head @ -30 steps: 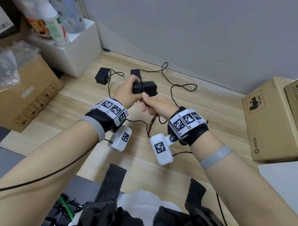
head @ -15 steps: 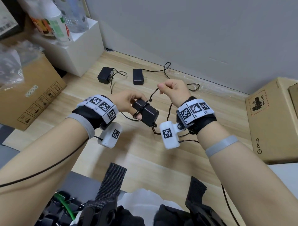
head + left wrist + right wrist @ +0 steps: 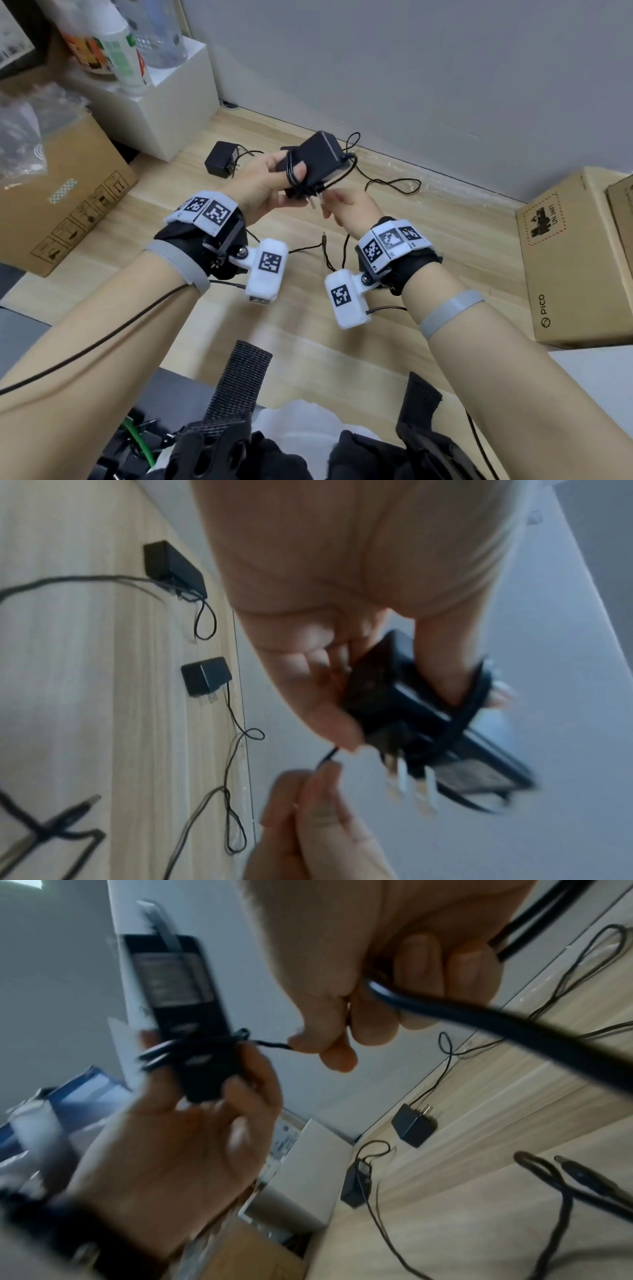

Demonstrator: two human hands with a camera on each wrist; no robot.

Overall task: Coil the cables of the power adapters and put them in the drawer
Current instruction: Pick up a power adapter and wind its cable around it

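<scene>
My left hand (image 3: 274, 178) grips a black power adapter (image 3: 317, 161) raised above the wooden floor, thumb on its side, with several turns of thin black cable (image 3: 293, 171) wound round its body. The plug prongs (image 3: 411, 785) point down toward my right hand. My right hand (image 3: 346, 205) sits just below and right of the adapter and pinches the cable (image 3: 274, 1043) close to the wraps. The loose cable end with its barrel plug (image 3: 323, 236) lies on the floor beneath. Two more black adapters (image 3: 221, 161) (image 3: 205, 679) lie on the floor near the wall, cables uncoiled.
A white cabinet (image 3: 164, 99) with bottles stands at the back left, beside a cardboard box (image 3: 65, 192). More cardboard boxes (image 3: 579, 257) stand at the right. A grey wall (image 3: 411, 68) closes the back. No drawer is in view.
My left hand lifted the adapter up and away, tilting it. My right hand came down from the upper right to under the adapter, carrying the cable round it.
</scene>
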